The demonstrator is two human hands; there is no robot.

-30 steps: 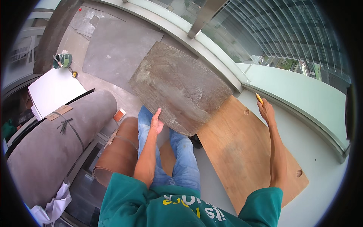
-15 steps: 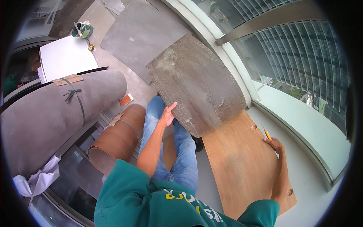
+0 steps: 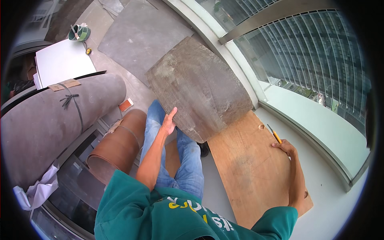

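Observation:
My left hand (image 3: pixel 169 121) grips the near left edge of a curved, mottled grey-brown sheet (image 3: pixel 200 90), thumb on its upper face; the fingers underneath are hidden. The sheet bows upward, and its lower right end overlaps a plywood board (image 3: pixel 248 168). At the board's right edge, my right hand (image 3: pixel 285 147) is closed around a yellow-handled cutter knife (image 3: pixel 277 137), its slim grey tip pointing away from me. The board has round holes along that right edge.
Left of my legs lie a brown roll (image 3: pixel 120 140) and a larger grey roll (image 3: pixel 72 108), both tied. Beyond are white panels (image 3: pixel 66 62), a green bucket (image 3: pixel 80 33), a tape measure (image 3: pixel 88 51) and a flat grey sheet (image 3: pixel 144 36). Windows (image 3: pixel 308 60) bound the right side.
The view has shifted slightly, so most things sit further left. My right hand has turned the knife a little; my left hand keeps its hold on the sheet's edge.

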